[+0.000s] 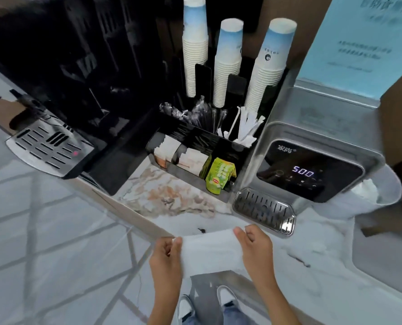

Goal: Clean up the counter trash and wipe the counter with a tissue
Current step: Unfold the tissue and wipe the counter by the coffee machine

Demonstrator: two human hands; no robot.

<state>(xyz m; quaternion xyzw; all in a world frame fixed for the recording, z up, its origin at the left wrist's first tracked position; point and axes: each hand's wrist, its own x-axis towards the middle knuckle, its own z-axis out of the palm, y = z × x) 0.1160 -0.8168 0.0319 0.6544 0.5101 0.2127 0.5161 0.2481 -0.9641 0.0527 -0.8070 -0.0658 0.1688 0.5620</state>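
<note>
The left hand [166, 254] and the right hand [254, 245] each pinched one end of a white paper tissue [209, 250], stretched between them above the near edge of the pale marbled stone counter [171, 191]; a small dark speck [201, 230] lay on the counter just beyond the tissue.

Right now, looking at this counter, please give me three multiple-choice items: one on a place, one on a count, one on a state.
1. Where is the green tea packet?
A. in the front compartment of the black organizer
B. on the drip tray
C. inside a cup

2. How many stacks of paper cups stand behind the organizer?
A. two
B. three
C. five

3. How is the tissue held?
A. crumpled in one fist
B. lying flat on the counter, untouched
C. stretched between both hands

Answers: 1 A, it stands in the organizer beside the water dispenser. 2 B, three stacks show. 3 C, the left hand and right hand each pinch one edge.
</note>
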